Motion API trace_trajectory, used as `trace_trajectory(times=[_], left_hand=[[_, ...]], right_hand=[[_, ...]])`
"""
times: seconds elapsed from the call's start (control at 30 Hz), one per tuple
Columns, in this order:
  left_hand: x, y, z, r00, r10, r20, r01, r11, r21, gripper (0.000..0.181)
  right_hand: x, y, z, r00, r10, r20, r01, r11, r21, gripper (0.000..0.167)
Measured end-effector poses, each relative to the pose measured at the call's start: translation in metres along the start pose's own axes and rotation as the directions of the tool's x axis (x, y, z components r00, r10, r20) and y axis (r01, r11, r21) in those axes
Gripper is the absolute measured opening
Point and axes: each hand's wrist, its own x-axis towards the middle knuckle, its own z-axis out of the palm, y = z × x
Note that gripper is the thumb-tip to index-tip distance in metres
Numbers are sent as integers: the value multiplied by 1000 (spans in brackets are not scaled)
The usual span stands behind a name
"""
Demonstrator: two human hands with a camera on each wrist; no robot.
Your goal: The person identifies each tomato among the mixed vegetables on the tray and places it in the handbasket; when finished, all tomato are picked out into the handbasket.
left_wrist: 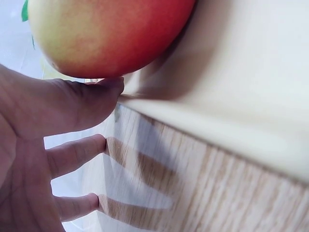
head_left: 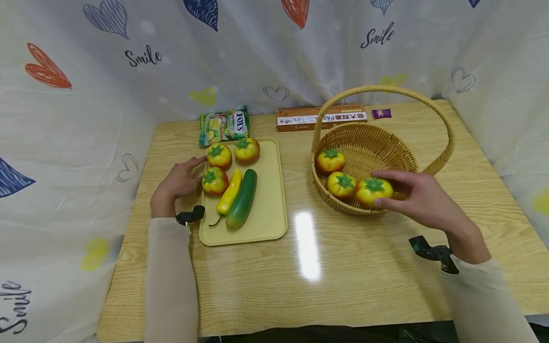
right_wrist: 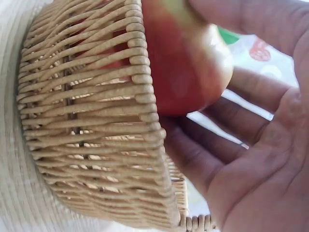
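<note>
1. Table (head_left: 343, 300): wood-grained, bearing all the items below.
2. Basket (head_left: 371, 143): wicker, with a hooped handle, standing on the right.
3. Tray (head_left: 268, 200): pale yellow, lying on the left.
4. Right hand (head_left: 422, 200): thumb and fingers curved round one tomato (head_left: 373, 191), gripping it at the basket's near right rim.
5. Left hand (head_left: 182, 178): fingers loosely extended, grasping nothing, at the tray's left edge; its thumb is just beside the near-left tomato (head_left: 215, 181), touching or not I cannot tell.
6. Box (head_left: 300, 120): long, brown and white, on the far side behind the basket.
7. Snack bag (head_left: 225, 125): green, marked FOX'S, at the tray's far edge.
8. Cucumber (head_left: 242, 200): green, on the tray.
9. Other tomatoes: two (head_left: 330, 161) (head_left: 341, 185) in the basket's left part, two (head_left: 219, 156) (head_left: 247, 150) at the tray's far end.
10. Pepper (head_left: 230, 193): yellow, left of the cucumber.
11. Packet (head_left: 381, 113): purple, far right.
</note>
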Motion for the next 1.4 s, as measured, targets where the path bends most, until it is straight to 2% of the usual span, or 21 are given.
trace_trajectory(times=[0.1, 0.2, 0.37, 0.63, 1.07, 1.27, 1.4], left_hand=[[0, 0, 0, 1000, -1, 1, 1, 1000, 4, 72], [0, 0, 0, 1000, -3, 3, 3, 1000, 4, 71], [1, 0, 0, 1000, -8, 2, 8, 1000, 0, 72], [1, 2, 1, 1000, -21, 15, 21, 1000, -9, 72], [1, 1, 0, 1000, -20, 10, 20, 1000, -10, 73], [-1, 2, 0, 1000, -23, 9, 23, 1000, -18, 74], [-1, 2, 0, 1000, -20, 7, 20, 1000, -10, 74]], right_hand=[[3, 2, 2, 1000, -1, 17, 2, 997, -75, 55], [8, 3, 5, 999, 21, 36, -17, 995, -97, 55], [15, 0, 13, 996, 59, 72, -56, 997, -43, 55], [27, -3, 26, 993, 55, 101, -58, 998, 31, 55], [44, -8, 41, 996, 56, 77, -55, 998, -14, 55], [51, -7, 48, 994, 55, 98, -57, 998, 17, 56], [51, -7, 47, 996, 48, 70, -51, 998, 36, 58]])
